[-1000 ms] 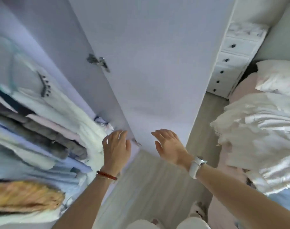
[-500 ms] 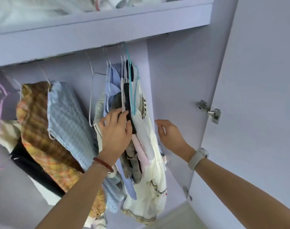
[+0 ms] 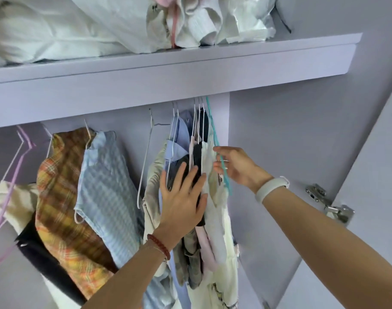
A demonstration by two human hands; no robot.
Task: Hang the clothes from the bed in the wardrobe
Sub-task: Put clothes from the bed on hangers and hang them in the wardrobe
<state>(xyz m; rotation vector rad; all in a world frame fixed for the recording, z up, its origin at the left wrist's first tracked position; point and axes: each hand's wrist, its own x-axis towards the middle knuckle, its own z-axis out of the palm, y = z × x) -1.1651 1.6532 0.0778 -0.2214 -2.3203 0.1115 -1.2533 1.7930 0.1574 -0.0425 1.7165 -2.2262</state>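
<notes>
Under shelf (image 3: pixel 190 70) | left hand (image 3: pixel 181 197) flat on clothes (image 3: pixel 199 241) | right hand (image 3: pixel 237 167) pinching teal hanger (image 3: pixel 224 175), hook hidden

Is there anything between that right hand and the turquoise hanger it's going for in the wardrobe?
Nothing visible. The right hand is already at the turquoise hanger, its fingers on either side of the sloping bar. The left hand lies flat on the hanging clothes beside it, left of the hanger.

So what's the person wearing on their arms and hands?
Both arms are bare, with no sleeves showing and no gloves. The left hand has a thin bracelet of dark red beads round its wrist. The right hand has a smooth white band, like a watch or fitness tracker, on its wrist. No rings are visible.
</notes>
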